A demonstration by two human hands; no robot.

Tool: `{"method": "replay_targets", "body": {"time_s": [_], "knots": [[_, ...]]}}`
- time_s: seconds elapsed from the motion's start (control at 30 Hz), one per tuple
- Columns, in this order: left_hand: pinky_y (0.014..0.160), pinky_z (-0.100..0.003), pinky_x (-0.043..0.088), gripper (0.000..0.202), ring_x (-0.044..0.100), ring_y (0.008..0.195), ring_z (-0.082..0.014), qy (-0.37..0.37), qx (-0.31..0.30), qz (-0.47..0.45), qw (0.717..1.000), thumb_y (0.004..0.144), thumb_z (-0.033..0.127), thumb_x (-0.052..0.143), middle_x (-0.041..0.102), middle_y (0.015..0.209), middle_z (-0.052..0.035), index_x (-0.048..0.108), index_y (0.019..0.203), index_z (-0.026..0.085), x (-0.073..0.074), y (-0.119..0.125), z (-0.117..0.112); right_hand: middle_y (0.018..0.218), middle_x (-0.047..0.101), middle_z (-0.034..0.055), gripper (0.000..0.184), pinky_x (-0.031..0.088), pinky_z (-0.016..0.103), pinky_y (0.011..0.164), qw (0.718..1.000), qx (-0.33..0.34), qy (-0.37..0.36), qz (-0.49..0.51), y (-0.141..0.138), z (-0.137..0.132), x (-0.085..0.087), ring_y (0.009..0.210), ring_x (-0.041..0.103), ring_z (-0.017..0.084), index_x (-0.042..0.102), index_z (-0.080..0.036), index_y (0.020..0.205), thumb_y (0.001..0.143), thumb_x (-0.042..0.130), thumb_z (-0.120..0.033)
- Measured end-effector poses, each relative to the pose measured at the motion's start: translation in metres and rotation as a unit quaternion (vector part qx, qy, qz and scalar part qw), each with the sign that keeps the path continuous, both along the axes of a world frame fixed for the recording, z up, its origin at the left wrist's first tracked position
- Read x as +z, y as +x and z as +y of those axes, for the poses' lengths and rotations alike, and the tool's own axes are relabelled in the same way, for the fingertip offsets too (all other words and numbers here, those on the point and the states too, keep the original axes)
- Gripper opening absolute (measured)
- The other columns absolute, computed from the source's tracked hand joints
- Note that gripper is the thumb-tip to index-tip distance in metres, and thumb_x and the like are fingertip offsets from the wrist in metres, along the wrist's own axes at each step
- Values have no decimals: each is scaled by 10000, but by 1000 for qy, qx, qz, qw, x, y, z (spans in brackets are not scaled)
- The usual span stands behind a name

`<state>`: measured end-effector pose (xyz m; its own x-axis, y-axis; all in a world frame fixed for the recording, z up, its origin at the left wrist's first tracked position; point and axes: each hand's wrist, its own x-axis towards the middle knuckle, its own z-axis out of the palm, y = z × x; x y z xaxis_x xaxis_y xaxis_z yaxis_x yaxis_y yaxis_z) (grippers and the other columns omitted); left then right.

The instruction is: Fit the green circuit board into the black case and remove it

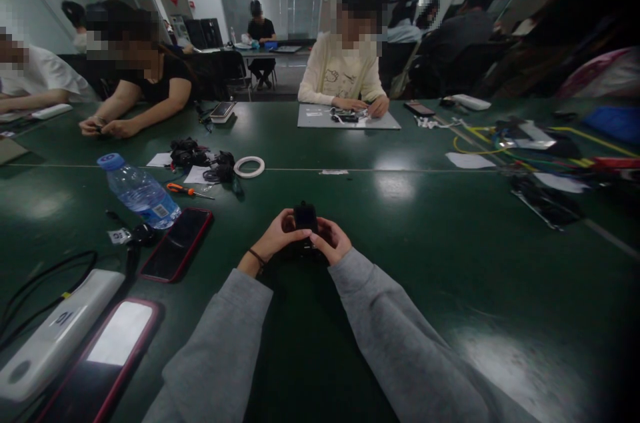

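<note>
A small black boxy device (305, 217) stands just above the dark green table (400, 236), held between both my hands. My left hand (277, 236) curls round its left side, fingers closed on it. My right hand (330, 241) grips its right side, thumb and fingers pressed against it. Both arms wear grey sleeves, and a dark band sits on my left wrist. The lower part of the device is hidden behind my fingers.
To my left lie a tipped water bottle (140, 193), a red-cased phone (177, 244), another phone (107, 356), a white power bank (55, 336), an orange screwdriver (187, 191) and a tape roll (249, 167). People work across the table; cables (500, 143) lie at right.
</note>
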<state>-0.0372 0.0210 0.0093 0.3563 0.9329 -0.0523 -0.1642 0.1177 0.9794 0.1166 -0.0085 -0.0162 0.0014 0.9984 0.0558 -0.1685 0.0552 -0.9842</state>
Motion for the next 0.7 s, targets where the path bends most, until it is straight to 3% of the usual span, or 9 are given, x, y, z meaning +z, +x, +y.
{"method": "replay_targets", "body": {"time_s": [0.3, 0.47, 0.6, 0.7], "knots": [[860, -347, 400, 504, 553, 940, -186, -2, 4, -8, 1000, 615, 292, 748, 597, 976, -47, 493, 1035, 176, 2, 2, -2, 1026, 595, 93, 542, 448, 408, 904, 999, -5, 33, 2, -4, 0, -2, 966, 574, 220, 493, -187, 1085, 667, 693, -468], [888, -334, 389, 502, 546, 975, -180, -1, 8, -26, 1000, 637, 292, 739, 588, 1045, -68, 509, 1066, 167, -3, 0, 0, 1052, 594, 90, 546, 458, 397, 896, 1000, -8, 17, 0, -3, 1, -3, 985, 571, 220, 507, -186, 1096, 674, 679, -487], [881, -316, 396, 423, 559, 945, -170, -52, 51, -59, 996, 700, 406, 674, 602, 1021, -69, 562, 1023, 157, -8, 4, 2, 1050, 597, 91, 537, 461, 390, 897, 1000, -22, 8, 0, -4, 3, -5, 996, 568, 220, 526, -183, 1077, 687, 655, -528], [871, -323, 416, 491, 579, 923, -187, -125, 52, -148, 980, 750, 578, 528, 626, 967, -83, 596, 982, 150, -7, 19, -2, 1060, 599, 91, 542, 444, 400, 926, 1000, -22, 14, 0, -1, 7, -10, 1014, 561, 225, 537, -186, 1068, 674, 670, -535]]}}
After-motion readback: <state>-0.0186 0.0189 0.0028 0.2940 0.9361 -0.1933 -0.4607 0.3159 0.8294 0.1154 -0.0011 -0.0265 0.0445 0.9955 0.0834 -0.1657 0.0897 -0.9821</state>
